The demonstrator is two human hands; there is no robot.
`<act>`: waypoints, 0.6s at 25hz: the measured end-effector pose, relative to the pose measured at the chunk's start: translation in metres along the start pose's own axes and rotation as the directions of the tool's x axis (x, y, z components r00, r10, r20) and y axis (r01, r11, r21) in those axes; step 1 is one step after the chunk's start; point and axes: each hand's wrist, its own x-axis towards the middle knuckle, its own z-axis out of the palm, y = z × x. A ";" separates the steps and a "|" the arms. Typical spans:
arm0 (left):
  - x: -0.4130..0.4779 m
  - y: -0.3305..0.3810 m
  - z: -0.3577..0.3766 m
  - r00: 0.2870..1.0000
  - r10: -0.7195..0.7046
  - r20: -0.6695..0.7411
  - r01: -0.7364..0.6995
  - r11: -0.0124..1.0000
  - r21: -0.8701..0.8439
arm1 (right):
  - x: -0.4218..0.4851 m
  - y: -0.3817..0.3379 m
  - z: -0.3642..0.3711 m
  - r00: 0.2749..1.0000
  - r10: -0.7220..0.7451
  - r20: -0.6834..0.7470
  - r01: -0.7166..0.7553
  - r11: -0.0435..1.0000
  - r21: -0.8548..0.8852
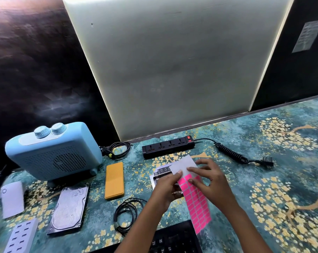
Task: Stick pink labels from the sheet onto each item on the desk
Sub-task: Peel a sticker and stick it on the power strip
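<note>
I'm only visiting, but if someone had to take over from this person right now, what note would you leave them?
Left hand: pinches the label sheet at its left edge, above the desk.
Right hand: holds the sheet too, with a fingertip on the top pink row, seemingly about to peel a label.
Done: the sheet's upper part is already bare, yet no pink label shows on the heater, orange case, hard drive, power strip or coiled cable.
Left: peel a label and stick one on each item.
</note>
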 end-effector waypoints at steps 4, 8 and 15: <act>0.002 0.002 0.002 0.994 -0.109 0.007 0.110 0.991 -0.080 | 0.004 0.004 0.001 1.000 0.007 0.017 -0.008 0.999 0.038; 0.006 0.004 0.006 0.987 -0.160 -0.008 0.157 0.979 -0.126 | 0.009 0.005 0.002 0.999 -0.018 -0.039 0.020 0.998 0.059; 0.018 0.009 0.005 0.982 -0.187 -0.023 0.181 0.971 -0.157 | 0.015 0.009 0.007 0.998 -0.041 -0.053 0.046 0.994 0.100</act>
